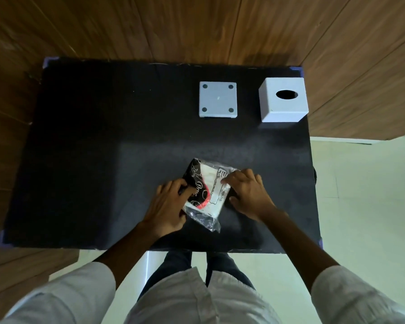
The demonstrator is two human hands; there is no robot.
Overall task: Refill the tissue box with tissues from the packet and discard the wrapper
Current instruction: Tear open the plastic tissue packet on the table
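Pkt-opening step: left hand (pixel 166 204) & right hand (pixel 249 191) both pinch the tissue packet (pixel 206 190) at near-centre of table (pixel 103 148) — wrapper apparently unopened — next, likely tear it; tissue box (pixel 283 100) & its base plate (pixel 218 99) sit apart, far side.

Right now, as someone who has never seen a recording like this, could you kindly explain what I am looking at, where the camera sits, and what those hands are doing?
There is no machine here: a person in white sleeves wears one wide-angle camera on the head, looking down at their own bare hands. They stand at a dark, black-covered table. Both hands grip a clear plastic tissue packet with black and red print, which lies near the table's front edge; the left hand holds its printed side, the right hand its white labelled side. It appears not yet emptied. Farther back sit a white cube-shaped tissue box cover with an oval opening and, to its left and apart from it, a flat grey square base plate with four round dots.
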